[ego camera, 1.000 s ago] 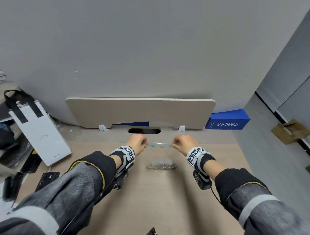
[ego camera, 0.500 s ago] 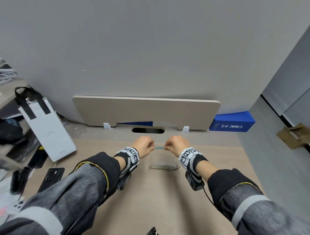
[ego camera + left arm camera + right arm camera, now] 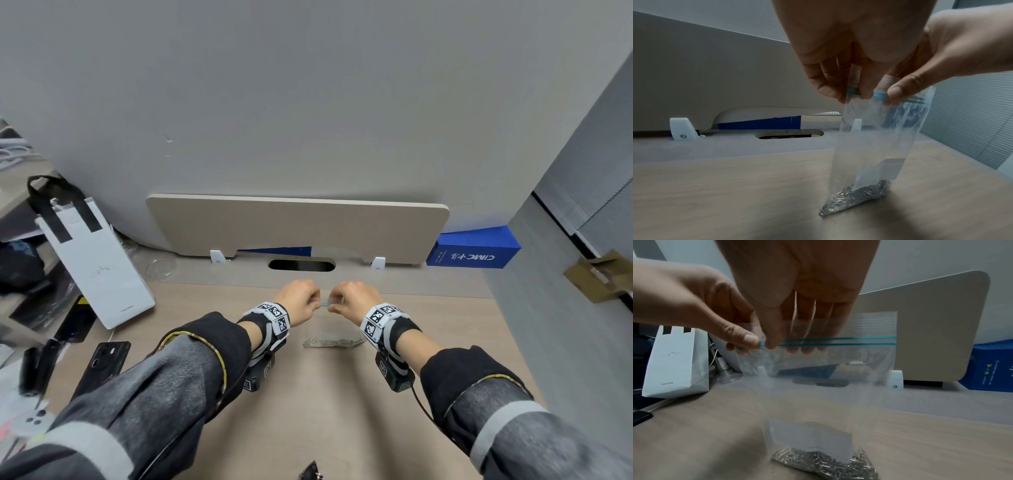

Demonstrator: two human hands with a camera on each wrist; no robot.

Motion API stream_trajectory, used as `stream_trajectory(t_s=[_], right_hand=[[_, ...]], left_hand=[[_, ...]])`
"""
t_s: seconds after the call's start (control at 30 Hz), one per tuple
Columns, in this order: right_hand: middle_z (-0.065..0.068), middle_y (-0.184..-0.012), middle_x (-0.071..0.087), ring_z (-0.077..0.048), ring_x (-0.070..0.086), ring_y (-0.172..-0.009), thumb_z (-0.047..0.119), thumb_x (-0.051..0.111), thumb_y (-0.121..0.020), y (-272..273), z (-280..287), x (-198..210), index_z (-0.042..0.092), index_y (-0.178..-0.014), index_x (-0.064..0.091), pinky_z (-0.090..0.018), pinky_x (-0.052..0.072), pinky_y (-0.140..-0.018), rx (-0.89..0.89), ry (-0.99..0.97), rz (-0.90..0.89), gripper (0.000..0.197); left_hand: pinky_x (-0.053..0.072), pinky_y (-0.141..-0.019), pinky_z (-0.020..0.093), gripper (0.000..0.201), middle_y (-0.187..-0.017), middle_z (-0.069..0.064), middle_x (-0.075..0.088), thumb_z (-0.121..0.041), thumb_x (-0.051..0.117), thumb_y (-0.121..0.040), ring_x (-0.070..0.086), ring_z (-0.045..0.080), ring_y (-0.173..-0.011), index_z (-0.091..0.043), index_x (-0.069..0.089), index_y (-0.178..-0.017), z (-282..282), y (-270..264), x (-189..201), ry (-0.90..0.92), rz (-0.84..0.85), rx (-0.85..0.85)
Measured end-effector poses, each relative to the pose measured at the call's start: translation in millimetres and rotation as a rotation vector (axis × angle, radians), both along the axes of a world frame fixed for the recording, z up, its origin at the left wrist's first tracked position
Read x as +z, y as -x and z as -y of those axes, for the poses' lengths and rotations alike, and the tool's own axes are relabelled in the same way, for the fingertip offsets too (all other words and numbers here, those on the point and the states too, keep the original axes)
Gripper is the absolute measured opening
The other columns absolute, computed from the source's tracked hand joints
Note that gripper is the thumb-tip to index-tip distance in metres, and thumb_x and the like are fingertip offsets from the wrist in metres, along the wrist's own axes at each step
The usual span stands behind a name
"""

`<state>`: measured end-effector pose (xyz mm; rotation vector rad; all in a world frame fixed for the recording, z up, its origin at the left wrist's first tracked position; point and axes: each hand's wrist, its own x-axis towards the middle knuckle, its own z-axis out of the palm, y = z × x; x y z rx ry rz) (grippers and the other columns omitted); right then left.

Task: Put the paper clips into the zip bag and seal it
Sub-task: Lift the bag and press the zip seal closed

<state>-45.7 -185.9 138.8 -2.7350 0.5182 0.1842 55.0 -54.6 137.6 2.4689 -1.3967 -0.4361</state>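
Observation:
A clear zip bag [image 3: 828, 386] hangs upright over the wooden desk [image 3: 308, 411]. Its bottom rests on the desk and holds a heap of silver paper clips [image 3: 824, 464], also seen as paper clips [image 3: 332, 342] in the head view. Two teal lines mark the zip strip [image 3: 849, 340] at the top. My left hand [image 3: 854, 93] pinches the strip between thumb and fingers. My right hand [image 3: 772, 344] pinches it just beside the left, thumb in front and fingers behind the plastic. The two hands almost touch near the bag's left end, left hand [image 3: 317, 301] and right hand [image 3: 337, 303].
A white paper bag [image 3: 96, 267] leans at the left, with a dark phone [image 3: 106, 359] in front of it. A beige panel [image 3: 298, 226] and a cable slot [image 3: 301, 265] lie behind the hands. A blue box [image 3: 472, 253] sits back right, past the desk's right edge.
My hands were apart at the two ends of the zip strip. They have come together along it and now pinch it side by side.

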Motion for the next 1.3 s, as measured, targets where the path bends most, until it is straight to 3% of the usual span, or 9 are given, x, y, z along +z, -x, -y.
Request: stream_trajectory(t_s=[0.17, 0.3, 0.53, 0.73, 1.17, 1.3], right_hand=[[-0.003, -0.102, 0.071, -0.026, 0.062, -0.098, 0.032, 0.062, -0.090, -6.7, -8.2, -4.6, 0.020, -0.095, 0.069, -0.029, 0.040, -0.070, 0.005, 0.011, 0.021, 0.015], [-0.002, -0.095, 0.071, -0.026, 0.063, -0.095, 0.026, 0.062, -0.089, -8.9, -7.6, -5.2, 0.021, -0.081, 0.065, -0.028, 0.038, -0.068, 0.013, 0.051, 0.011, 0.010], [-0.006, -0.107, 0.069, -0.029, 0.062, -0.103, 0.028, 0.054, -0.093, -17.5, -14.1, 0.5, 0.018, -0.103, 0.066, -0.034, 0.045, -0.076, 0.109, 0.171, -0.044, 0.019], [0.000, -0.100, 0.069, -0.025, 0.063, -0.098, 0.026, 0.054, -0.093, -16.8, -4.6, 6.8, 0.021, -0.094, 0.063, -0.030, 0.040, -0.071, 0.103, 0.217, 0.004, 0.010], [0.003, -0.100, 0.067, -0.021, 0.062, -0.100, 0.040, 0.057, -0.092, -0.9, 23.3, 4.2, 0.023, -0.094, 0.060, -0.030, 0.041, -0.072, 0.019, 0.189, 0.084, 0.018], [0.002, -0.102, 0.067, -0.022, 0.061, -0.101, 0.041, 0.055, -0.092, 7.4, 31.8, 1.6, 0.021, -0.096, 0.059, -0.028, 0.034, -0.068, 0.013, 0.211, 0.078, 0.021]], left_hand=[[0.045, -0.080, 0.037, 0.015, -0.102, 0.010, 0.064, -0.016, 0.049, -0.088, 0.058, 0.029, -0.096, -0.008, 0.059, -0.094, 3.5, 2.9, 1.3, -0.032, 0.015, -0.045], [0.048, -0.081, 0.039, 0.015, -0.103, 0.011, 0.063, -0.018, 0.048, -0.087, 0.058, 0.030, -0.095, -0.009, 0.057, -0.094, 3.1, 3.0, 0.1, -0.063, -0.001, -0.055], [0.050, -0.079, 0.040, 0.017, -0.101, 0.007, 0.067, -0.021, 0.047, -0.086, 0.060, 0.029, -0.096, -0.012, 0.060, -0.093, 2.5, -4.0, -1.2, -0.074, 0.096, -0.066], [0.048, -0.075, 0.034, 0.019, -0.100, -0.002, 0.069, -0.032, 0.047, -0.088, 0.062, 0.023, -0.096, -0.020, 0.060, -0.093, 3.3, -10.3, 3.3, -0.037, 0.237, -0.048], [0.049, -0.077, 0.035, 0.019, -0.096, -0.005, 0.069, -0.038, 0.048, -0.088, 0.063, 0.021, -0.094, -0.024, 0.061, -0.088, -0.4, -28.0, 9.0, -0.028, 0.224, 0.006], [0.049, -0.075, 0.034, 0.019, -0.095, -0.005, 0.069, -0.038, 0.048, -0.087, 0.063, 0.022, -0.092, -0.024, 0.061, -0.087, -0.9, -29.6, 8.1, -0.028, 0.234, 0.011]])
